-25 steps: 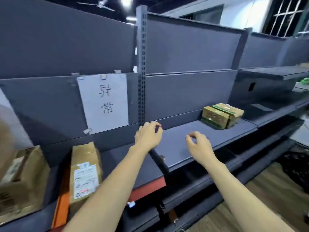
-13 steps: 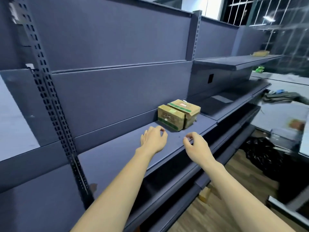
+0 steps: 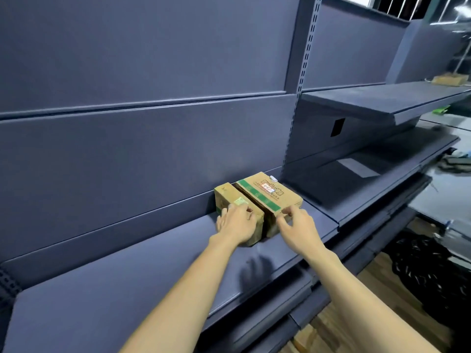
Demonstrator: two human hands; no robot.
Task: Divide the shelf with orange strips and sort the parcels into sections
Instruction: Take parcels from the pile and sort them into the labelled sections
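Note:
Two cardboard parcels stand side by side against the back panel of the dark blue shelf [image 3: 127, 276]. The small parcel [image 3: 226, 196] is on the left. The larger parcel [image 3: 267, 192], on the right, has a green stripe and a printed label on top. My left hand [image 3: 237, 225] grips the near end of the small parcel, fingers curled over its top. At the near top corner of the larger parcel my right hand [image 3: 297, 225] holds on with curled fingers and thumb. No orange strip is in view.
A perforated upright post [image 3: 303, 80] ends this shelf bay just right of the parcels. Beyond it a higher shelf [image 3: 382, 98] carries another parcel [image 3: 451, 79] at its far end. A lower shelf [image 3: 356, 179] follows. A black pile [image 3: 428, 273] lies on the wooden floor.
My view swung right along the shelving, away from the paper sign and the orange strip. Both hands travelled forward over the shelf to the two parcels and took hold of them.

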